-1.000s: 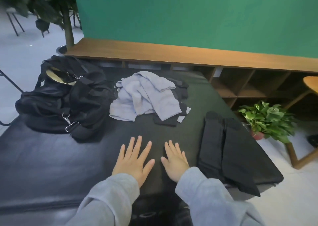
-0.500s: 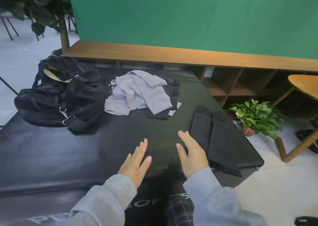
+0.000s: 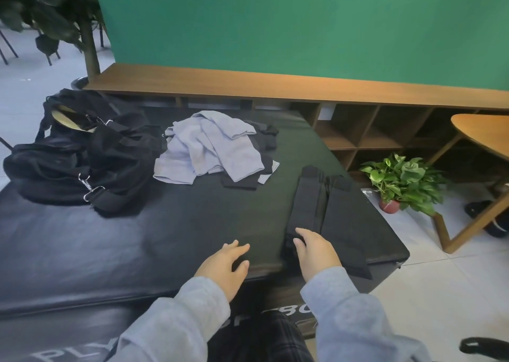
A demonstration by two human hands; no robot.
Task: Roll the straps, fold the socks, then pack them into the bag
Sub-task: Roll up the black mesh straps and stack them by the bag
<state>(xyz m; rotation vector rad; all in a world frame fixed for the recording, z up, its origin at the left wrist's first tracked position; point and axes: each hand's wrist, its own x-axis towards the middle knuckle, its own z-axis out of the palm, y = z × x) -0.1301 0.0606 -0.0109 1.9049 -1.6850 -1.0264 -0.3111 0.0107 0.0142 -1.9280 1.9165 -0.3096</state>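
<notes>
The straps [image 3: 316,204], long flat black bands lying side by side, sit at the right side of the black tabletop [image 3: 137,251], running away from the person. The right hand [image 3: 316,251] rests on their near end with fingers loosely curved, not clearly gripping, while the left hand [image 3: 224,262] hovers just beside it, fingers relaxed and holding nothing. Farther back lie the grey and black socks [image 3: 212,147] in a heap, and the black bag [image 3: 82,155] sits at the left

White lettering on the black mat's [image 3: 82,265] front edge reads "PLY" at left; further letters are partly hidden.
</notes>
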